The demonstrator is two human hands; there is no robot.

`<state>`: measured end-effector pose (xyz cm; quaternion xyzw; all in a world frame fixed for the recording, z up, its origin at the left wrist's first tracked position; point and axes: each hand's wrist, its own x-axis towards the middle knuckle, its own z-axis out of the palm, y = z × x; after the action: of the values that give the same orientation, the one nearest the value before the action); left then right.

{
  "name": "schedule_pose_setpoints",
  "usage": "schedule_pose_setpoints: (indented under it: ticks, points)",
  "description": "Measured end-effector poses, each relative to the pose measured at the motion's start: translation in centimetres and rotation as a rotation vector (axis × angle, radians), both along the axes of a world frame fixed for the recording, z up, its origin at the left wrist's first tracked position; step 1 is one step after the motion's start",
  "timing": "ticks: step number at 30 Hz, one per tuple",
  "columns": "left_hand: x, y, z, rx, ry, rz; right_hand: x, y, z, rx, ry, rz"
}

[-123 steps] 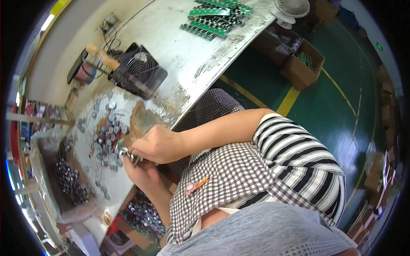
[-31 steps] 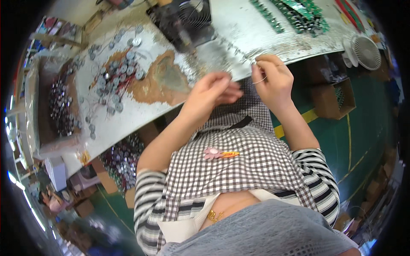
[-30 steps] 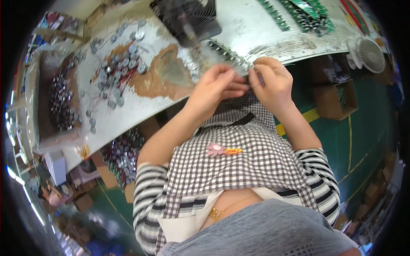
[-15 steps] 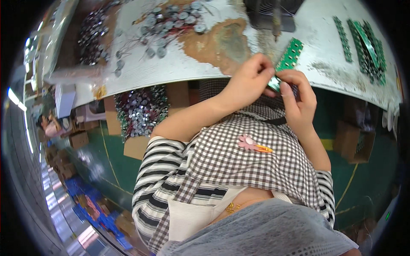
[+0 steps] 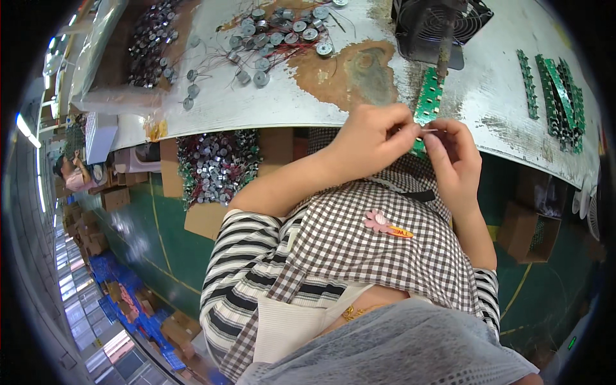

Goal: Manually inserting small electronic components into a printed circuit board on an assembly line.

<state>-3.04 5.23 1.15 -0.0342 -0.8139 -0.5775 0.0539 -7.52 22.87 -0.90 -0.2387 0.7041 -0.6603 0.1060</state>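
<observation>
My left hand (image 5: 377, 140) and my right hand (image 5: 454, 154) meet at the table's front edge, fingers bent and fingertips almost touching. A thin, pale wire (image 5: 430, 130) runs from my left thumb and forefinger across to my right fingers. My right thumb and forefinger are closed too, but what they pinch is hidden. Just below the fingertips a bit of green circuit board (image 5: 418, 149) shows between the hands. Beyond them a long green circuit board (image 5: 428, 96) with rows of small parts lies on the table, its far end beneath a rod-shaped tool (image 5: 445, 48).
A black fan (image 5: 478, 22) stands behind the rod. Small round motors (image 5: 298, 27) with red wires lie heaped at the back left. More green board strips (image 5: 559, 102) rest at the right. Below the table, an open carton (image 5: 218, 168) holds motors; another carton (image 5: 529, 234) stands at right.
The whole view has shifted, bringing more of the fan into sight. My hands stay together at the edge, their fingertips slightly turned, and the thin wire now shows between them.
</observation>
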Motion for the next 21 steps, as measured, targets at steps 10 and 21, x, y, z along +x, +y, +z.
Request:
schedule_pose_setpoints:
  ticks: [10, 21]
  points:
    - [-0.4, -0.6, -2.8, -0.267, 0.125, 0.189, -2.5, 1.8, -1.6, 0.199, 0.588, -0.284]
    - [3.3, -3.2, 1.0, 0.052, 0.060, 0.272, -4.4, 7.6, -2.0, 0.126, 0.934, -0.653]
